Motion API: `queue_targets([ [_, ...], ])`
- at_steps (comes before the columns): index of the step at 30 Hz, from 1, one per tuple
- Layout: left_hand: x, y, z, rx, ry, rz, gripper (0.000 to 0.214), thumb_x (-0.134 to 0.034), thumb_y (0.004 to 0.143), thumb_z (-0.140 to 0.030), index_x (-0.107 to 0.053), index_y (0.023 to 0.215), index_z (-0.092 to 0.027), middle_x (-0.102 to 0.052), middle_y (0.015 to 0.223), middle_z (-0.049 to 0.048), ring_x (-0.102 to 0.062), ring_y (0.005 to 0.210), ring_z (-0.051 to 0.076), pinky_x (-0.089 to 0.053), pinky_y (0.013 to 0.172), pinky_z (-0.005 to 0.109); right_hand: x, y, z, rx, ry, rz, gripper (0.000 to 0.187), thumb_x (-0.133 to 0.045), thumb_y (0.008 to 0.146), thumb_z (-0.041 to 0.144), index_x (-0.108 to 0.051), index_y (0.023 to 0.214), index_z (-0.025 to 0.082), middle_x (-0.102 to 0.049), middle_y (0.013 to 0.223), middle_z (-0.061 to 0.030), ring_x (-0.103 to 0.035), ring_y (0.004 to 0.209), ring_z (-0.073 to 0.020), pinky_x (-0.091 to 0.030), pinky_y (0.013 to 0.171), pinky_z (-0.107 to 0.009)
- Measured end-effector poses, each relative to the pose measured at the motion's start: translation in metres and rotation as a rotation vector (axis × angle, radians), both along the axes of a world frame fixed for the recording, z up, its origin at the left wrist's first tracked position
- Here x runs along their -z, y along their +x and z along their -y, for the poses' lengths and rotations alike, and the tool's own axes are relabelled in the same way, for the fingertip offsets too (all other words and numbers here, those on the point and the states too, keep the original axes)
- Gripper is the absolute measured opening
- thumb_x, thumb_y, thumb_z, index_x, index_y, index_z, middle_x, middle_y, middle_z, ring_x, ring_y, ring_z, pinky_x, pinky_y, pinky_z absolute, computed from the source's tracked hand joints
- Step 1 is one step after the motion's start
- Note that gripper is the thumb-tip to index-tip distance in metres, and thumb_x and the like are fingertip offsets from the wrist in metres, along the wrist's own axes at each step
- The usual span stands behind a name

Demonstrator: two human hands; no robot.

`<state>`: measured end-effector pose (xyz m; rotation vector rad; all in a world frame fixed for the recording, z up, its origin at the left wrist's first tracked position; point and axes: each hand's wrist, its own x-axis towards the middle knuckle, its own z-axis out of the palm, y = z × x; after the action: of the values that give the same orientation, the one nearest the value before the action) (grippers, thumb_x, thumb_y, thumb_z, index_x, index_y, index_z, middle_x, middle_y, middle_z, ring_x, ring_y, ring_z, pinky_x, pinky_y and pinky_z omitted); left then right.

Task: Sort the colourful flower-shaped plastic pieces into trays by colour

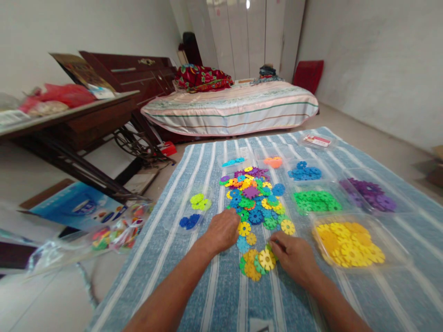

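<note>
A heap of mixed-colour plastic snowflake discs lies mid-table, with a smaller cluster of yellow and green discs nearer to me. My left hand is at the heap's left edge, its fingers curled and mostly hidden behind the hand. Beside the small cluster, my right hand is closed in a pinch close to a yellow disc; what is in the pinch is too small to make out. Right of it stands a clear tray of yellow discs. A tray of green discs sits behind that one.
Clear trays hold purple discs, blue discs, orange discs and light-blue discs. On the left, one container has lime discs and dark-blue discs. A lidded box lies at the far corner. A bed stands beyond.
</note>
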<state>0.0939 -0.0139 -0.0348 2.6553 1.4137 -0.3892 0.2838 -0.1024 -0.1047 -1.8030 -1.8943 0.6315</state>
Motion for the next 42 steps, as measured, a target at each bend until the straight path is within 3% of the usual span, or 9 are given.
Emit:
queue_targets([
  [8,0.011,-0.014,0.005,-0.079,0.035,0.112,0.020,-0.046,0.071,-0.010,-0.059,0.086,-0.018,-0.057,0.096,0.0092,-0.054,0.095,0.023,-0.045,0.079,0.033,0.005,-0.006,0.004,0.074,0.112,-0.009,0.029,-0.038,0.086,0.033,-0.064,0.079,0.022,-0.066,0.064,0.0005,-0.060,0.059,-0.0136,-0.033,0.055,-0.023],
  [12,0.021,-0.024,0.010,-0.100,0.074,0.208,0.018,-0.046,0.073,-0.012,-0.059,0.085,-0.018,-0.057,0.094,0.0081,-0.053,0.095,0.022,-0.044,0.082,0.032,0.002,-0.017,0.006,0.145,0.266,0.072,0.030,-0.039,0.089,0.033,-0.065,0.081,0.021,-0.066,0.069,-0.0023,-0.060,0.063,-0.0151,-0.035,0.058,-0.024],
  [16,0.027,-0.032,0.013,-0.087,0.090,0.361,0.018,-0.046,0.076,-0.013,-0.059,0.088,-0.018,-0.057,0.094,0.0068,-0.052,0.096,0.020,-0.043,0.086,0.031,-0.008,-0.037,-0.007,0.006,0.418,0.181,0.026,-0.040,0.089,0.024,-0.065,0.082,0.020,-0.063,0.077,-0.0050,-0.057,0.075,-0.0167,-0.037,0.069,-0.027],
  [20,0.028,-0.037,0.017,-0.110,0.085,0.454,0.019,-0.046,0.077,-0.013,-0.058,0.091,-0.018,-0.058,0.095,0.0065,-0.052,0.096,0.019,-0.043,0.086,0.031,-0.015,-0.066,-0.032,-0.123,0.441,0.263,0.016,-0.048,0.085,0.023,-0.064,0.090,0.020,-0.060,0.095,-0.0080,-0.051,0.093,-0.0212,-0.037,0.081,-0.033],
  [23,0.030,-0.038,0.019,-0.136,0.080,0.458,0.019,-0.045,0.077,-0.013,-0.058,0.091,-0.017,-0.057,0.096,0.0075,-0.052,0.096,0.020,-0.044,0.085,0.031,-0.012,-0.084,-0.047,-0.154,0.408,0.343,0.016,-0.051,0.083,0.023,-0.062,0.094,0.020,-0.056,0.108,-0.0104,-0.045,0.108,-0.0254,-0.035,0.088,-0.039],
  [27,0.037,-0.038,0.019,-0.149,0.106,0.483,0.020,-0.043,0.080,-0.015,-0.057,0.094,-0.017,-0.058,0.097,0.0076,-0.053,0.095,0.020,-0.043,0.085,0.031,-0.002,-0.095,-0.054,-0.156,0.427,0.392,0.015,-0.049,0.085,0.019,-0.063,0.091,0.019,-0.058,0.105,-0.0101,-0.042,0.112,-0.0256,-0.033,0.092,-0.040],
  [36,0.050,-0.037,0.016,-0.151,0.188,0.526,0.023,-0.042,0.084,-0.018,-0.057,0.101,-0.018,-0.059,0.096,0.0072,-0.054,0.094,0.020,-0.044,0.084,0.031,-0.005,-0.076,-0.035,-0.076,0.625,0.244,0.023,-0.044,0.086,0.014,-0.063,0.075,0.019,-0.061,0.093,-0.0069,-0.051,0.098,-0.0191,-0.040,0.087,-0.035],
  [42,0.057,-0.038,0.014,-0.177,0.295,0.574,0.021,-0.046,0.083,-0.020,-0.056,0.101,-0.017,-0.058,0.098,0.0074,-0.053,0.096,0.021,-0.045,0.085,0.033,-0.032,-0.012,-0.006,0.114,0.738,0.255,0.017,-0.047,0.087,0.019,-0.064,0.084,0.019,-0.063,0.097,-0.0089,-0.054,0.100,-0.0198,-0.043,0.090,-0.038],
])
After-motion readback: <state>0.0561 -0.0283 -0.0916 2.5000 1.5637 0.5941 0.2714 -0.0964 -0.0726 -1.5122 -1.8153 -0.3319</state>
